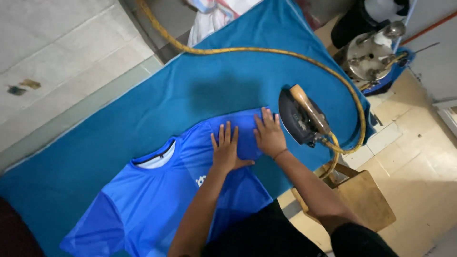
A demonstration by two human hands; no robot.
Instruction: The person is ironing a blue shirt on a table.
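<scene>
1. The left hand (225, 151) and right hand (269, 133) lie flat, fingers spread, gripping nothing, pressing side by side on the blue jersey's folded sleeve.
2. The blue jersey (152, 200) lies on the teal-covered bench (119, 109), its length running from the hands toward the near-left corner.
3. The steam iron (301, 116) stands just right of the right hand, nearer to it than to the left.

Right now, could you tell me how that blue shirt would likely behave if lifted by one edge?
The blue shirt would probably droop limply: it lies flat and folds under the left hand and right hand. It looks thin, so likely light, and its sheen suggests it may slide on the teal cover.
</scene>
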